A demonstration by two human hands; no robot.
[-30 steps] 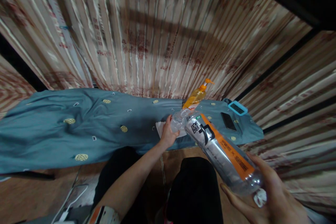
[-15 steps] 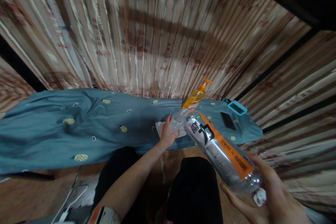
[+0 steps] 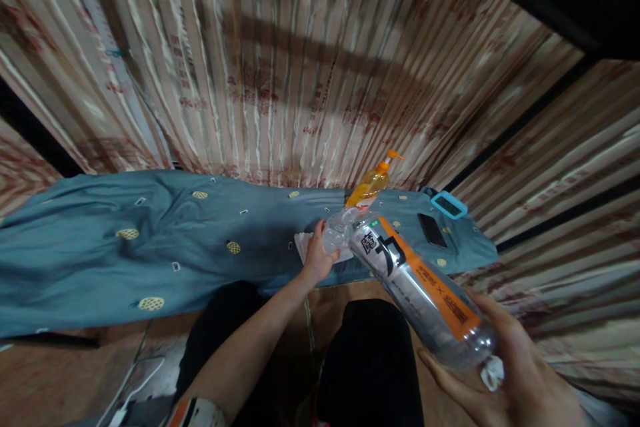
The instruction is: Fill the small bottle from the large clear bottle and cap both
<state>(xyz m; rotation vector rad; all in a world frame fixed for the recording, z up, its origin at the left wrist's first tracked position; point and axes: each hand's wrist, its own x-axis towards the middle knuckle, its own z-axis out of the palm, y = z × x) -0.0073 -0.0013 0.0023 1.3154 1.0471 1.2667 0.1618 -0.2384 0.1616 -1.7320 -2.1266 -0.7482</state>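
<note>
Near the front edge of the desk [image 3: 270, 227]: orange-labelled bottle [image 3: 415, 287] tilted, neck at clear cup [image 3: 336, 232], contact unclear. Right hand [image 3: 520, 367]: fingers clamped round bottle's base. Left hand [image 3: 318, 259]: fingers wrapped on cup, by white paper [image 3: 301, 245]. Pump bottle [image 3: 369, 188] toward far edge.

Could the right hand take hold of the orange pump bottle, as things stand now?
Probably not directly: the right hand already holds the clear labelled bottle. Otherwise the way seems free, as nothing covers the upper part of the orange pump bottle.
</note>
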